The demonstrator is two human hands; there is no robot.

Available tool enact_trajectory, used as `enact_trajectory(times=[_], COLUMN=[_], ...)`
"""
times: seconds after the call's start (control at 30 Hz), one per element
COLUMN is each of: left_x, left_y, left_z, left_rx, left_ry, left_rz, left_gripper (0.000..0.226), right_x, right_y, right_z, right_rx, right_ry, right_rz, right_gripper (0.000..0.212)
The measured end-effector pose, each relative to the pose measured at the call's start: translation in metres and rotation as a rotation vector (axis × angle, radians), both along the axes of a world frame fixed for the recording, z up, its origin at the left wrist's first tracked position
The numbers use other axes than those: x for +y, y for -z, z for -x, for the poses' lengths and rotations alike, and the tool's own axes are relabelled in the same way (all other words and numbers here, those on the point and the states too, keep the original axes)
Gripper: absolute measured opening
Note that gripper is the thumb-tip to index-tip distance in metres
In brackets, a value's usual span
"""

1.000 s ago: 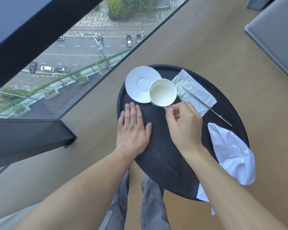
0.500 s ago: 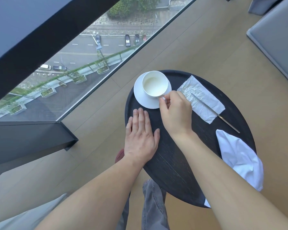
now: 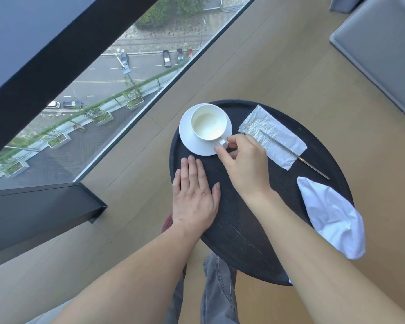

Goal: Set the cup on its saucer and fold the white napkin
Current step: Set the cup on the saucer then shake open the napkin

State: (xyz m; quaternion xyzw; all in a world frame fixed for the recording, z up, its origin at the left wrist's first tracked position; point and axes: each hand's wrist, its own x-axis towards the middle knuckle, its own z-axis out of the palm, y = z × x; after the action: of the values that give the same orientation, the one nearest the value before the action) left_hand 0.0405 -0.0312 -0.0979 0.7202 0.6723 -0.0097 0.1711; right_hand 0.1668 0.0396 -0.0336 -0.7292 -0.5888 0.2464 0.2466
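Head view shows our right hand (image 3: 241,164) at the cup (image 3: 208,121), with the thumb and first finger pinched on the little handle. The cup sits upright on the saucer (image 3: 189,141), a bit toward the far side and not quite in the middle. Our left hand (image 3: 194,195) lies flat and open on the dark bench (image 3: 243,230), near the saucer but not touching it, holding nothing. We think the cup step is almost done. To do it well, we should let go slowly, opening the fingers without tugging the handle, so the cup does not tip or slide. If the cup looks off to one side, we can nudge it gently to the middle first. The flat left hand helps keep the bench steady. Next comes the napkin (image 3: 332,216). It lies in a bunched heap at the right edge of the bench, and part of it hangs over the side. A crinkled paper (image 3: 274,136) with a thin metal stick (image 3: 297,155) on it lies between the cup and the napkin, so we should reach around it.
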Motion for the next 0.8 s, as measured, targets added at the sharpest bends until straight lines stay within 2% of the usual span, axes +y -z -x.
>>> enact_trajectory(times=[0.13,0.27,0.4,0.5,0.7,0.8], left_x=[0.000,0.002,-0.002,-0.016,-0.040,-0.058], left_y=[0.000,-0.007,-0.026,-0.040,-0.055,-0.057], left_z=[0.002,0.002,-0.001,-0.024,-0.092,-0.120], left_rx=[-0.016,-0.087,-0.228,-0.376,-0.524,-0.555], left_ry=[-0.007,-0.029,-0.033,0.152,0.592,0.702], left_rz=[0.012,0.059,0.001,-0.034,0.188,0.291], left_gripper=[0.077,0.077,0.065,0.053,0.039,0.041], right_x=[-0.027,-0.074,-0.127,-0.169,-0.245,-0.264], right_y=[-0.005,-0.015,-0.027,-0.035,-0.037,-0.033], right_z=[-0.014,-0.041,-0.078,-0.106,-0.132,-0.140], right_rx=[-0.055,-0.154,-0.252,-0.318,-0.276,-0.230], right_ry=[0.036,0.094,0.205,0.343,0.647,0.696], right_rz=[0.027,0.056,0.082,0.129,0.197,0.184], right_gripper=[0.027,0.020,0.011,0.014,0.016,0.013])
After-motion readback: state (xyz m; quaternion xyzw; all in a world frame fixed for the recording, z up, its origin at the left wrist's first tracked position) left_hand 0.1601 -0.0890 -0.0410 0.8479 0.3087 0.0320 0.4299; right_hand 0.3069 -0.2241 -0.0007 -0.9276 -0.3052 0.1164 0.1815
